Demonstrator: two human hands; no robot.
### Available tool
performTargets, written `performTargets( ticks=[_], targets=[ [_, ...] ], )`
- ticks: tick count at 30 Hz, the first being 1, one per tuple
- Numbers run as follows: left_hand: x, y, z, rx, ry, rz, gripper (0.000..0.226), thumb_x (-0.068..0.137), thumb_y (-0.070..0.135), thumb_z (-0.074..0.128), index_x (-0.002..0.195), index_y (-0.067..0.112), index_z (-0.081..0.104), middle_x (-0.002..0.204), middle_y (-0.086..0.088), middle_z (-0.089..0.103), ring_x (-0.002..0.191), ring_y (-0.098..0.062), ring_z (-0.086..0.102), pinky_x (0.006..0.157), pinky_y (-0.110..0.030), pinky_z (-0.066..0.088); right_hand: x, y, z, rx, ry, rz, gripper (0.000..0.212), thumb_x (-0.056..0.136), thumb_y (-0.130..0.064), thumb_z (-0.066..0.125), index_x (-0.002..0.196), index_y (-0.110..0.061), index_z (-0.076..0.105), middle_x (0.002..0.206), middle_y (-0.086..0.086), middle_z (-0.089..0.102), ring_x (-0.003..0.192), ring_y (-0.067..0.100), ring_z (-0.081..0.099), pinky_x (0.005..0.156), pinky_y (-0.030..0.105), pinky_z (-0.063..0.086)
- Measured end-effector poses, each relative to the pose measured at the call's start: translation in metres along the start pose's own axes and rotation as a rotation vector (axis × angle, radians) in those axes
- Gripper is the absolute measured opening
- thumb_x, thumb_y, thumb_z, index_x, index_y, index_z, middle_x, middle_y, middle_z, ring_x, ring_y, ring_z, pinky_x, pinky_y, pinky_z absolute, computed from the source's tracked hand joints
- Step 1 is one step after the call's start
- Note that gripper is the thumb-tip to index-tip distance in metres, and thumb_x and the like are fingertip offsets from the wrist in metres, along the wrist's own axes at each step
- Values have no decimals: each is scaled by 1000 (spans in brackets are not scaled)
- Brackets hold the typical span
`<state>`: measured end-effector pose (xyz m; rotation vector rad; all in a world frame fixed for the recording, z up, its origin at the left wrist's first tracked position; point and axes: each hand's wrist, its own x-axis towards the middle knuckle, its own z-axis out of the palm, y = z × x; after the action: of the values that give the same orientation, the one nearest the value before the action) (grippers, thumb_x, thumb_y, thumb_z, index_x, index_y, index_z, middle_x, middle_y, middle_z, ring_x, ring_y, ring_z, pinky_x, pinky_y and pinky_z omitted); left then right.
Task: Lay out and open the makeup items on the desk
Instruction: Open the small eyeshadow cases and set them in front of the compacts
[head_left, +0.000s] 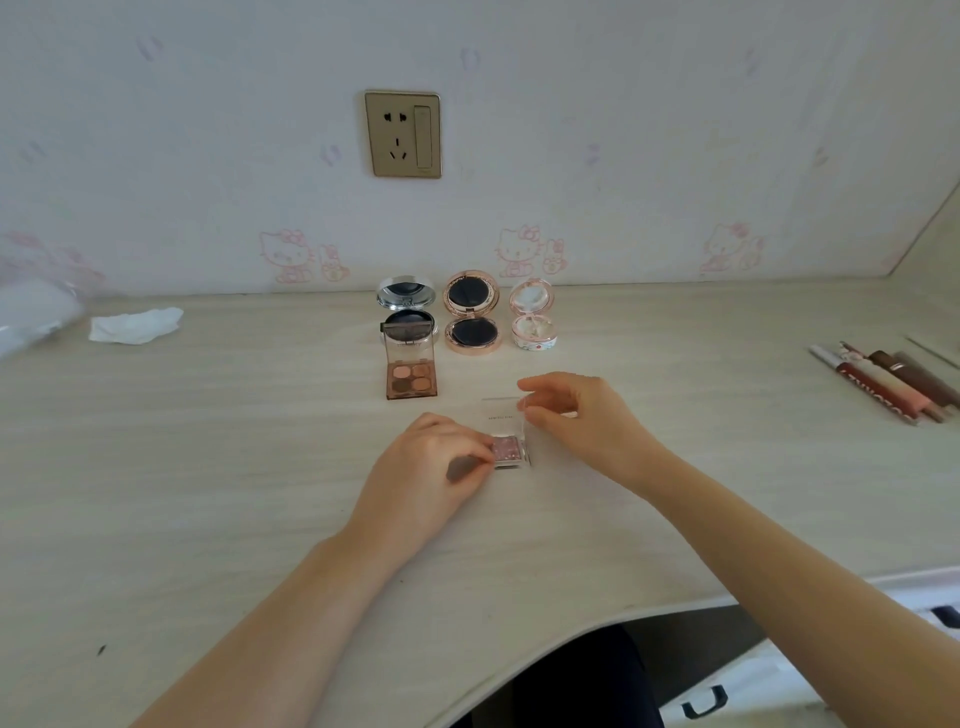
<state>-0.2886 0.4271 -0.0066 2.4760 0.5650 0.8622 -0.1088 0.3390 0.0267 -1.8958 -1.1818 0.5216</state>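
Note:
A small clear-lidded pink glitter eyeshadow case (508, 448) lies on the desk in front of me. My left hand (431, 467) pinches its base at the left side. My right hand (582, 415) pinches the right edge of its transparent lid (503, 413), which stands raised. Behind it, an open four-colour eyeshadow palette (411, 375) lies flat. Three open round compacts stand in a row near the wall: a silver one (407, 310), a rose-gold one (471, 313) and a small white patterned one (532, 316).
Several lip product tubes (883, 382) lie at the right of the desk (208, 467). A crumpled white tissue (136, 325) and a blurred white object (31, 312) sit at the far left. A wall socket (403, 134) is above the compacts. The desk's curved front edge is near my lap.

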Motion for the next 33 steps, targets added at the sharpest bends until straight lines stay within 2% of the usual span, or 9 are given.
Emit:
performTargets(
  ticks=[4,8,13,16,18,22,24,28,33],
  targets=[
    [0,1,0,3,11,-20,19,77,14,76,93,26,75,91,19,69,96,-8,56,82,-20,43,-25,10,9,-195,88,-59,35,91,-21,60,126,-20,58,112,-8,67,95,6,60,81,3,39],
    [1,-2,1,37,21,-3,17,76,15,78,91,23,76,96,17,70,96,-12,58,83,-21,43,-45,16,16,-399,55,-225,37,92,-30,59,127,-18,57,120,-1,63,116,17,51,95,22,38],
    [-1,0,1,68,22,5,11,78,23,72,89,24,77,95,20,70,97,-9,57,80,-27,50,-47,19,21,-501,75,-368,31,86,-22,65,117,-15,64,114,0,64,109,25,54,91,35,47],
    [0,0,1,153,21,31,18,79,30,63,89,25,77,96,21,70,97,-7,56,77,-24,51,-41,22,21,-486,106,-380,24,88,-19,64,111,-16,66,108,-1,66,103,24,56,85,35,49],
    [3,-1,2,210,22,54,14,79,26,69,90,26,77,95,21,71,96,-7,56,73,-21,49,-36,22,20,-481,125,-391,20,89,-19,62,108,-16,68,104,-1,67,101,24,57,81,33,49],
    [18,-12,2,308,-20,109,11,79,19,74,90,22,76,94,17,72,97,-15,63,70,-28,55,-19,23,20,-492,140,-403,17,89,-23,62,104,-16,70,100,-1,68,98,25,58,78,32,49],
    [27,-19,3,350,-26,127,12,84,24,65,89,23,76,93,17,72,98,-15,63,72,-29,55,-9,23,21,-491,137,-398,18,90,-22,62,105,-15,70,101,0,68,101,25,57,79,33,49],
    [45,-26,4,438,-5,183,35,83,34,42,78,23,76,86,17,72,93,-15,65,74,-30,55,14,21,22,-502,120,-362,20,93,-25,57,108,-15,67,105,2,65,106,23,53,82,32,45],
    [62,-38,6,524,-15,155,24,80,29,53,73,22,74,78,15,72,95,-18,65,79,-32,52,38,18,24,-530,107,-328,23,95,-27,53,110,-16,66,109,0,64,110,21,51,83,31,44]
  ],
)
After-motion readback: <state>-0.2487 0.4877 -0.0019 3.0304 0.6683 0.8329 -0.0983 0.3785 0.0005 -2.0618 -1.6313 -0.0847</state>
